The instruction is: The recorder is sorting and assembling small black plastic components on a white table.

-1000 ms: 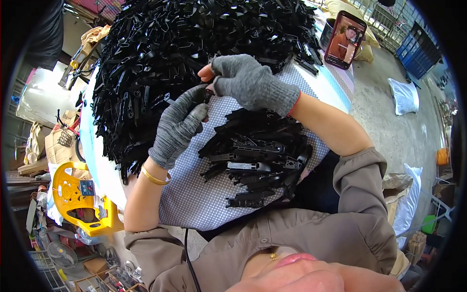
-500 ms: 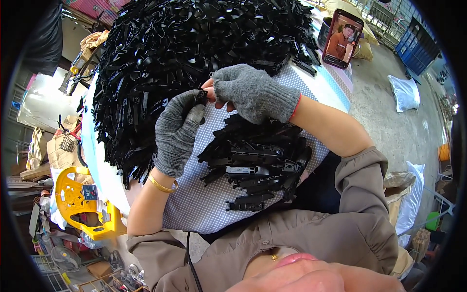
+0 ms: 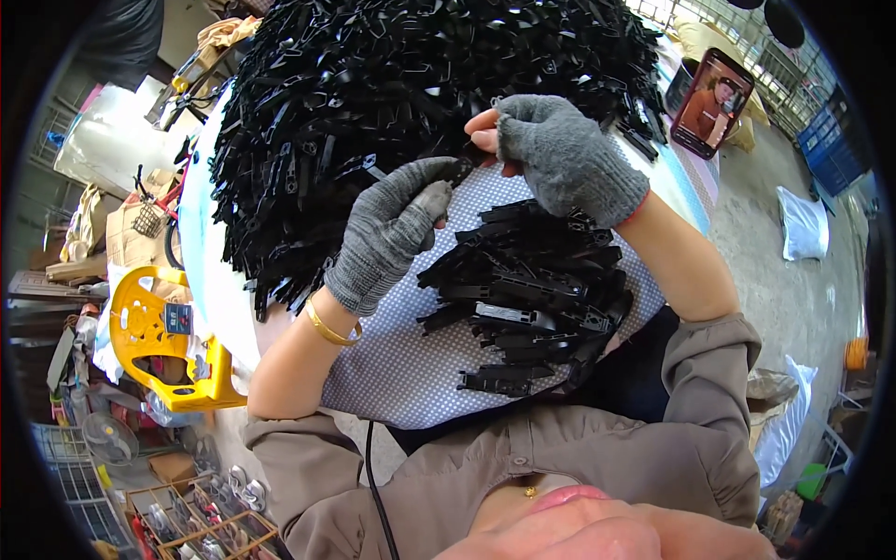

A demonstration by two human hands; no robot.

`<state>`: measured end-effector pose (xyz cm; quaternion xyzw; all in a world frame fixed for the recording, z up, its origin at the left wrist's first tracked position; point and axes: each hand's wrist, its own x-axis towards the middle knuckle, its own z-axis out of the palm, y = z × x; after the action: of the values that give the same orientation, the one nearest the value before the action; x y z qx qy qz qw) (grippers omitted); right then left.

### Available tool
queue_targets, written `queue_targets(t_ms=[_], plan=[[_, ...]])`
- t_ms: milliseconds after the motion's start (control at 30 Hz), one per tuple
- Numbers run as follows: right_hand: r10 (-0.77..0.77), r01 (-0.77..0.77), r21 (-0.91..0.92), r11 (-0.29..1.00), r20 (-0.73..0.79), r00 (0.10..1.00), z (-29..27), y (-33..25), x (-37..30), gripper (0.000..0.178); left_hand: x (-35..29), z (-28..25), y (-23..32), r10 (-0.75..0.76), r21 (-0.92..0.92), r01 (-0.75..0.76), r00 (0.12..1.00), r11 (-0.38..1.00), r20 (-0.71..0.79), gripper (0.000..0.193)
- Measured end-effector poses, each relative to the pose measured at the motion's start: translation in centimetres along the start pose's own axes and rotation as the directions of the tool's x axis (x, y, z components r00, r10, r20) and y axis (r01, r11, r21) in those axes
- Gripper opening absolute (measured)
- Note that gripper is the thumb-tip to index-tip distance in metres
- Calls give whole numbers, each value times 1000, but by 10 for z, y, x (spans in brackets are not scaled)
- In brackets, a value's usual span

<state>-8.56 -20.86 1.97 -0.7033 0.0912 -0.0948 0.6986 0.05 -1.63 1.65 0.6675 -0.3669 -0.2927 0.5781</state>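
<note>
My left hand, in a grey fingerless knit glove, pinches a small black plastic part between thumb and fingers. Close by on the right, my right hand wears a matching glove. Its bent, bare fingertips come together at the part's far end, though the dark heap behind blurs the exact contact. Just below my hands lies a smaller pile of long black plastic parts on the dotted tablecloth. Beyond them rises a large heap of similar black parts.
A phone showing a video leans at the table's far right, beside a dark cup. A yellow plastic chair stands to the left. White sacks and a blue crate are on the floor at right.
The whole view has shifted, so table and hands appear farther right. My right hand has drawn slightly away from the left, widening the gap between them. The left still grips the black part.
</note>
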Motion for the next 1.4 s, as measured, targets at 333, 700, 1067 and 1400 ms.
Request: queue_targets(t_ms=[333, 700, 1067, 1400], plan=[[-3, -2, -105, 994, -44, 999, 11, -7, -9, 23, 2, 0, -6, -29, 3, 29, 999, 1000, -18, 24], [-38, 40, -158, 987, 16, 999, 10, -7, -12, 23, 1, -1, -8, 164, 211, -154, 986, 965, -34, 19], [-103, 78, 160, 984, 153, 983, 39, 1, -18, 39, -14, 27, 4, 249, 406, -287, 957, 867, 146, 23], [-77, 109, -178, 978, 175, 982, 0, -12, -7, 61, 3, 22, -5, 397, 396, -340, 915, 853, -70, 17]])
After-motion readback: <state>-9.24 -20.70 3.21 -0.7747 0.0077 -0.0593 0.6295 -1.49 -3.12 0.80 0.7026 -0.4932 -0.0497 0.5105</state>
